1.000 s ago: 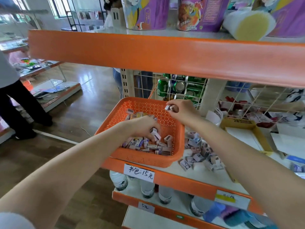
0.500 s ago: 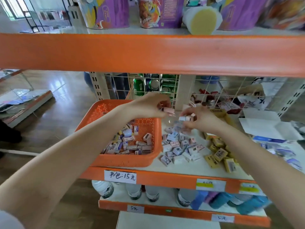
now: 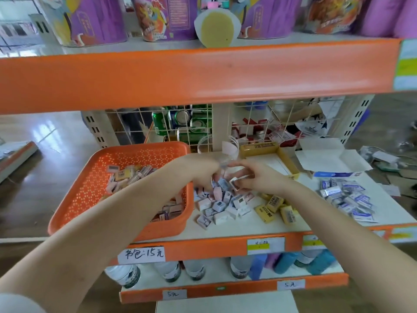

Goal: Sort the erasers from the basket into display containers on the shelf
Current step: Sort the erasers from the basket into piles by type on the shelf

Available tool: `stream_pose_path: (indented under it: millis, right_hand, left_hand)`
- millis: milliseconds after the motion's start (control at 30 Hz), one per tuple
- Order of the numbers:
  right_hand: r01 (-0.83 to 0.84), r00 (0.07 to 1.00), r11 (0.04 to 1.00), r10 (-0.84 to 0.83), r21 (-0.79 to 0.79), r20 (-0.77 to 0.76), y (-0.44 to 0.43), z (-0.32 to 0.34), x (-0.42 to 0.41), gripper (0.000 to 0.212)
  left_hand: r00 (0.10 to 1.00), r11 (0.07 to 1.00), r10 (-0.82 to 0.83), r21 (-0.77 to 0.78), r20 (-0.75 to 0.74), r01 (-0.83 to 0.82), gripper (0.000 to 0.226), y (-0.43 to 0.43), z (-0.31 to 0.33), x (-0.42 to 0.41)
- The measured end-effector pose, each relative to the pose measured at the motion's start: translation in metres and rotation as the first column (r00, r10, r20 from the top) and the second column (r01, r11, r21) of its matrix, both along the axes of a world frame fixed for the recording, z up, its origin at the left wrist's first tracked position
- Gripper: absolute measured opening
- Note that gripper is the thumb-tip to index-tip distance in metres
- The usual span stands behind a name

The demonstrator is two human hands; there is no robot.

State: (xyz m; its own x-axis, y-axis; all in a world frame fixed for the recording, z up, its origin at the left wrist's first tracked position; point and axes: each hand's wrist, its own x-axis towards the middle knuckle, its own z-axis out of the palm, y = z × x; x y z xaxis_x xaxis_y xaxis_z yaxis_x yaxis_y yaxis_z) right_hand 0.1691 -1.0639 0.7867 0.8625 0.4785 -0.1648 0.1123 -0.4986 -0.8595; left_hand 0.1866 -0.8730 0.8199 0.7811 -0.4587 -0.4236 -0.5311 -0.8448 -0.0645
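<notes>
An orange perforated basket point(image 3: 90, 188) sits on the left of the shelf with several small wrapped erasers point(image 3: 126, 175) in it. Right of it lies a heap of pink, white and purple erasers point(image 3: 220, 205). My left hand point(image 3: 198, 171) hovers over that heap with fingers curled; whether it holds anything is hidden. My right hand point(image 3: 255, 177) meets it there and pinches one small white eraser point(image 3: 234, 184) between the fingertips. A pile of yellow erasers point(image 3: 274, 206) lies under my right forearm. Several blue-and-white erasers point(image 3: 347, 197) lie at the right.
A yellow cardboard display box point(image 3: 288, 159) and a clear plastic cup point(image 3: 206, 145) stand behind my hands. An open white box point(image 3: 327, 157) is at the back right. The orange upper shelf edge point(image 3: 203, 73) hangs low overhead. A wire grid point(image 3: 191, 123) backs the shelf.
Both hands have left the basket and moved right and down to the eraser heap. The view has shifted right, bringing the yellow and blue piles into sight.
</notes>
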Motion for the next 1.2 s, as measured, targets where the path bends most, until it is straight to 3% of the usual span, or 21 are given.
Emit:
stream_pose_path:
  millis: [100,200,367,500,633,700,833,1000,1200]
  right_hand:
    - [-0.055,0.985,0.991,0.075,0.126,-0.157,-0.001,0.003,-0.001,0.055]
    - [-0.135,0.971,0.983,0.155,0.121,-0.183,0.002,0.006,-0.005,0.059]
    - [-0.038,0.998,0.993,0.032,0.108,0.051,0.013,0.006,0.000,0.046]
    - [-0.020,0.977,0.995,0.000,0.095,0.212,0.031,0.018,0.004,0.045]
    - [-0.059,0.942,0.997,0.035,0.059,0.334,0.061,0.031,0.006,0.043]
    - [-0.105,0.926,0.993,0.078,0.054,0.370,0.079,0.035,0.008,0.031]
    - [-0.207,0.870,0.977,0.209,-0.053,0.447,0.116,0.041,0.006,0.021]
    - [-0.382,0.779,0.872,0.482,-0.304,0.402,0.153,0.042,0.004,0.022]
    - [-0.462,0.635,0.566,0.748,-0.683,0.190,0.188,0.030,0.001,0.026]
  left_hand:
    - [0.999,1.000,0.015,-0.010,0.032,-0.015,0.040,0.006,0.006,-0.001]
    - [0.997,0.997,0.009,-0.077,0.079,-0.003,0.035,0.014,0.007,-0.001]
    - [0.986,0.916,0.115,-0.397,0.122,-0.058,0.027,0.028,0.011,-0.010]
    - [0.953,0.861,0.206,-0.504,0.221,-0.069,0.025,0.054,0.021,-0.019]
    - [0.909,0.782,0.351,-0.604,0.226,-0.152,0.019,0.092,0.024,-0.031]
    - [0.886,0.749,0.419,-0.628,0.200,-0.213,0.016,0.112,0.020,-0.041]
    - [0.885,0.790,0.443,-0.530,0.145,-0.308,0.017,0.142,0.007,-0.058]
    - [0.874,0.781,0.484,-0.431,-0.039,-0.451,0.025,0.164,-0.005,-0.081]
    - [0.841,0.754,0.527,-0.391,-0.121,-0.528,0.028,0.175,-0.021,-0.101]
